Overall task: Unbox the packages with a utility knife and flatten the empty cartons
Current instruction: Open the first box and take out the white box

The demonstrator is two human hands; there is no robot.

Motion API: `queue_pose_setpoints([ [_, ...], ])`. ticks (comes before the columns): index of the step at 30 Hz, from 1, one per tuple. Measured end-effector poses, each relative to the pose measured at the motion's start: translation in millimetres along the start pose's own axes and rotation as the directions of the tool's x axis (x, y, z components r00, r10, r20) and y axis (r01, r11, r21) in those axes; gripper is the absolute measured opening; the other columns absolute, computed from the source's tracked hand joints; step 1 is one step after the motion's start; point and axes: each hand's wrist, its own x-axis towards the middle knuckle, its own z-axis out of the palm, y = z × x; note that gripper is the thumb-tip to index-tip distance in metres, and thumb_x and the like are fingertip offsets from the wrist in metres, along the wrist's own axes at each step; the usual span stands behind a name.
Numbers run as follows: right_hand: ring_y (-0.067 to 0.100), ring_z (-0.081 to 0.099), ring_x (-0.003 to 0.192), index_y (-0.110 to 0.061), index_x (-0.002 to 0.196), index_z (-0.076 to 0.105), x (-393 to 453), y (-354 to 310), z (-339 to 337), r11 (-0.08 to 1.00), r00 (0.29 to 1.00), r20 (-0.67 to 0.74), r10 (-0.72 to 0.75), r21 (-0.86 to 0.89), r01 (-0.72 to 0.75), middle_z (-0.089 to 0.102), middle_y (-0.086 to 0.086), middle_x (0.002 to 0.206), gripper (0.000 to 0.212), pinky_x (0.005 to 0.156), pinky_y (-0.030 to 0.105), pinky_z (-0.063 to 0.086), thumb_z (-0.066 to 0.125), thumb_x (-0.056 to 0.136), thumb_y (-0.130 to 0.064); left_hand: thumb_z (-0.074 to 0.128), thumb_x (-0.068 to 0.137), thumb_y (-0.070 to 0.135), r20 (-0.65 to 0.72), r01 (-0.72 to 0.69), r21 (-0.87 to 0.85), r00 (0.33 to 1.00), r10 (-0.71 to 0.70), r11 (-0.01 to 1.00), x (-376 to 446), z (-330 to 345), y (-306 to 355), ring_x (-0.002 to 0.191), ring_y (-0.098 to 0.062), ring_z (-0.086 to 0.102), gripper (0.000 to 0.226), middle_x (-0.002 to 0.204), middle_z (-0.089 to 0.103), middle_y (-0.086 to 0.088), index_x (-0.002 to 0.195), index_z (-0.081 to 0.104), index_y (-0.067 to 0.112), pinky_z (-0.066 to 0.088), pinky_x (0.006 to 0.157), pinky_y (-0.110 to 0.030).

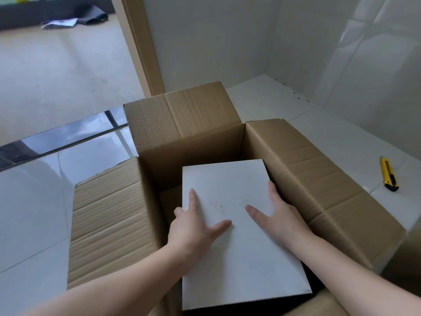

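Gripping both edges of white board [241, 247], hands [193, 229] [280, 217] sit inside carton [182, 133].

a tan door frame [141, 46] is seen at the upper middle. white papers [59, 23] and a dark folded cloth [93, 16] are laid on the pale floor [57, 71] at upper left. glossy white wall tiles [376, 71] are seen at upper right.

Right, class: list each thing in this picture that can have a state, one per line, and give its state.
carton: open, flaps spread, not flattened.
white board: in the carton, held at both side edges.
left hand: grips the board's left edge.
right hand: grips its right edge.
utility knife: lying on the floor, unheld.
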Motion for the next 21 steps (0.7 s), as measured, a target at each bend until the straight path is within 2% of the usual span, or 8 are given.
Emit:
queue_pose_setpoints([
  [3, 0.010, 0.052, 0.122, -0.045, 0.149, 0.003, -3, -9, -7, 0.999, 1.000, 0.008, -0.030, -0.025, 0.031, 0.051, -0.014, 0.138, 0.103, 0.098, 0.025, 0.043, 0.060, 0.070, -0.075, 0.065, 0.064, 0.075, -0.023, -0.014, 0.004, 1.000, 0.014, 1.000, -1, -6, 2, 0.089, -0.017, 0.050, 0.115, 0.126, 0.041, -0.006, 0.148, -0.004, 0.038, 0.044, 0.075, -0.025],
  [7, 0.013, 0.046, 0.129, -0.038, 0.151, 0.013, -17, -42, -33, 0.996, 0.997, -0.037, -0.071, -0.059, 0.068, 0.048, -0.007, 0.143, 0.101, 0.099, 0.019, 0.033, 0.067, 0.071, -0.067, 0.067, 0.060, 0.075, -0.050, -0.002, -0.030, 0.999, 0.000, 1.000, -14, -34, 16, 0.104, -0.028, 0.055, 0.114, 0.123, 0.045, -0.007, 0.148, 0.005, 0.038, 0.045, 0.086, -0.032],
  [11, 0.014, 0.042, 0.132, -0.043, 0.150, 0.012, -55, -93, -78, 0.999, 0.999, -0.042, -0.030, -0.011, 0.030, 0.043, -0.010, 0.145, 0.098, 0.095, 0.020, 0.032, 0.067, 0.073, -0.065, 0.069, 0.057, 0.076, -0.066, -0.010, -0.060, 0.998, 0.006, 0.998, -43, -90, 53, 0.111, -0.029, 0.054, 0.114, 0.124, 0.048, -0.004, 0.147, 0.007, 0.041, 0.042, 0.085, -0.033],
  [16, 0.008, 0.045, 0.125, -0.041, 0.151, 0.008, -111, -180, -167, 0.999, 0.997, -0.078, 0.031, 0.021, -0.029, 0.045, -0.015, 0.142, 0.100, 0.096, 0.024, 0.038, 0.066, 0.072, -0.065, 0.070, 0.058, 0.074, 0.025, -0.076, -0.064, 0.997, 0.078, 0.995, -86, -195, 136, 0.109, -0.027, 0.052, 0.111, 0.119, 0.045, -0.001, 0.145, 0.007, 0.047, 0.040, 0.083, -0.033],
  [19, 0.020, 0.039, 0.135, -0.041, 0.151, 0.006, -130, -235, -231, 0.997, 0.985, -0.153, 0.074, -0.013, -0.077, 0.040, -0.007, 0.149, 0.100, 0.107, 0.032, 0.036, 0.062, 0.073, -0.069, 0.069, 0.058, 0.076, 0.080, -0.157, -0.032, 0.984, 0.159, 0.987, -94, -262, 204, 0.098, -0.020, 0.049, 0.110, 0.114, 0.041, 0.004, 0.144, 0.004, 0.049, 0.039, 0.080, -0.030],
  [21, 0.023, 0.041, 0.134, -0.041, 0.151, 0.003, -134, -266, -272, 0.995, 0.976, -0.199, 0.093, -0.013, -0.098, 0.042, -0.004, 0.149, 0.102, 0.104, 0.034, 0.039, 0.055, 0.069, -0.075, 0.067, 0.059, 0.077, 0.104, -0.209, -0.006, 0.972, 0.209, 0.978, -93, -301, 252, 0.097, -0.019, 0.048, 0.111, 0.118, 0.040, 0.005, 0.144, 0.001, 0.051, 0.040, 0.080, -0.030],
])
